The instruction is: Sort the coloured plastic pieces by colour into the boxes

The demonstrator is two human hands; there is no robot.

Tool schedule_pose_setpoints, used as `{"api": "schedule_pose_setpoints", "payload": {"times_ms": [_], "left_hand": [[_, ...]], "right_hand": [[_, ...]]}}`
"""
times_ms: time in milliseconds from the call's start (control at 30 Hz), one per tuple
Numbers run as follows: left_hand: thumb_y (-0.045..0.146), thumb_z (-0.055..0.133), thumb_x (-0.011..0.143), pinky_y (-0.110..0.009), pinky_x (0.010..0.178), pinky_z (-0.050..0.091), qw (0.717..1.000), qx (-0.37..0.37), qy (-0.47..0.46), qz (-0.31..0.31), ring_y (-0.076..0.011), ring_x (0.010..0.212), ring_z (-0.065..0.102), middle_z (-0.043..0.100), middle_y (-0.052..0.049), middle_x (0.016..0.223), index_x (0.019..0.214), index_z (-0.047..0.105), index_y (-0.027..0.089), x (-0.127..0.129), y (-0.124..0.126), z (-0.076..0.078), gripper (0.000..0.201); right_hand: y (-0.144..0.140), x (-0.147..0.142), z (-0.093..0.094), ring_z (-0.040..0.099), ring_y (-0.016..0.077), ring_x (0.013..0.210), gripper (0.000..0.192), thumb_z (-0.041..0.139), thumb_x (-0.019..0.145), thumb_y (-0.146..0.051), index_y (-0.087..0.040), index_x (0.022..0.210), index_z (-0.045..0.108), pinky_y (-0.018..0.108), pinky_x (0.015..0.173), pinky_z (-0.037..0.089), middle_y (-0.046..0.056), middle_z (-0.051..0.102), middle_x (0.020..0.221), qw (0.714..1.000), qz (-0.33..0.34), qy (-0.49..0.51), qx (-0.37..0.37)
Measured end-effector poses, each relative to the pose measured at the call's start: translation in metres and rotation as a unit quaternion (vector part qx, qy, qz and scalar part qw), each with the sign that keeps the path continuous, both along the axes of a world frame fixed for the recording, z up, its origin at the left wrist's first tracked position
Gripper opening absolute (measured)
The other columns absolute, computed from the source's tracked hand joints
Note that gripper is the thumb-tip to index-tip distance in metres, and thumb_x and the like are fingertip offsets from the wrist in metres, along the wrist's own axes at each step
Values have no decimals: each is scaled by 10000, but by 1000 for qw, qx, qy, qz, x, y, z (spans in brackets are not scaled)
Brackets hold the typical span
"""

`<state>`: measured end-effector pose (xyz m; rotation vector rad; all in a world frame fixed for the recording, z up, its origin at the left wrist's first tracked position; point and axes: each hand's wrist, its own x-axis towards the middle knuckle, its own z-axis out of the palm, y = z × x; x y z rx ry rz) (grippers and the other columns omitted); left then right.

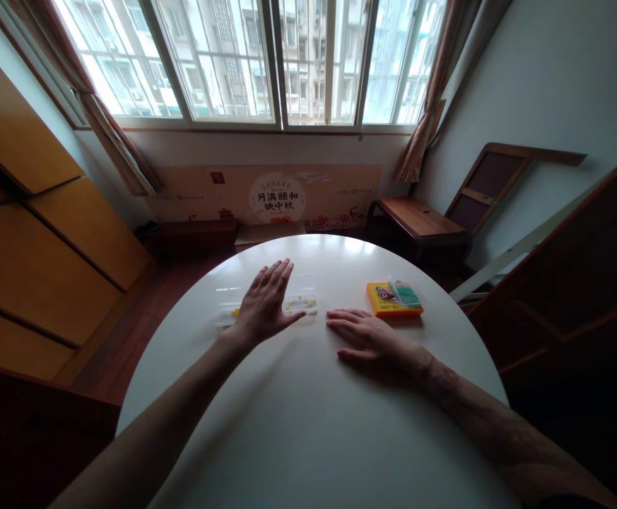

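A clear plastic case (297, 304) with small yellow bits inside lies flat on the round white table (297, 424), in its far half and a little left of the table's middle. The left hand (266, 302) lies spread over the case, palm down with fingers straight and loose, covering its middle so that only the two ends show; it grips nothing, and whether the palm actually presses on the lid cannot be told. The right hand (369, 339) rests flat on the bare tabletop just right of the case, fingers pointing towards the case's right end but apart from it, relaxed and holding nothing. Further right of the case, beyond the right hand and clear of its fingers, sits an orange box (393, 298) with a green card on top, near the table's far right edge. From the case towards the person the tabletop is bare apart from the two forearms crossing it. Beyond the case the table's far rim curves round close by, and past it stand a low wooden bench (419, 219) to the right and a printed cardboard panel (276, 194) under the window (266, 56).
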<state>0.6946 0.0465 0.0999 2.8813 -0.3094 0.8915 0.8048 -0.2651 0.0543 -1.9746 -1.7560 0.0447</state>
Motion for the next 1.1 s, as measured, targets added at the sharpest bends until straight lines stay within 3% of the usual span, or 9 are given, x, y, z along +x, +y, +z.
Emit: {"api": "schedule_pose_setpoints", "payload": {"times_ms": [133, 233, 433, 633, 900, 1100], "left_hand": [[468, 850, 899, -630, 1284, 399, 1000, 10, 25, 3, -409, 1327, 655, 702, -189, 1414, 1602, 509, 183, 9, 3, -4, 833], [408, 804, 941, -622, 1232, 452, 1000, 13, 19, -13, -385, 1232, 675, 736, -156, 1301, 1477, 636, 215, 6, -3, -9, 594], [298, 665, 1046, -544, 1086, 552, 998, 52, 20, -34, -341, 1156, 694, 754, -135, 1257, 1358, 705, 221, -16, -23, -20, 324], [324, 600, 1104, -481, 979, 595, 998, 24, 20, -62, -304, 1118, 719, 762, -100, 1274, 1349, 724, 256, -33, -20, -35, 283], [279, 602, 1106, -451, 968, 609, 995, -1, 24, -98, -272, 1091, 731, 777, -79, 1230, 1290, 760, 271, -32, -16, -38, 243], [254, 598, 1115, -431, 952, 611, 995, -4, 22, -99, -255, 1071, 740, 784, -79, 1221, 1298, 761, 265, -34, -12, -42, 245]], "right_hand": [[1, 0, 0, 559, 324, 1532, 638, 727, 1041, -516, -307, 1620, 558, 536, 1267, 500, 110, 572, 1671, 1000, 4, -8, 22], [1, -1, 0, 608, 311, 1480, 558, 728, 1040, -480, -287, 1552, 620, 519, 1235, 531, 121, 634, 1604, 999, 1, -9, 42], [-1, -6, -1, 708, 305, 1295, 386, 713, 1042, -360, -278, 1418, 688, 529, 1147, 593, 112, 727, 1443, 994, -76, -13, 83], [0, -7, 0, 676, 343, 1306, 248, 704, 1027, -323, -250, 1260, 657, 564, 1100, 603, 148, 678, 1449, 987, -110, -41, 113], [25, -11, 7, 613, 341, 1440, 489, 676, 1075, -378, -281, 1539, 555, 586, 1190, 550, 137, 598, 1616, 992, -74, -63, 83], [44, -16, -6, 620, 297, 1460, 359, 615, 1122, -313, -309, 1481, 639, 557, 1215, 556, 87, 633, 1602, 990, -87, -31, 108]]}}
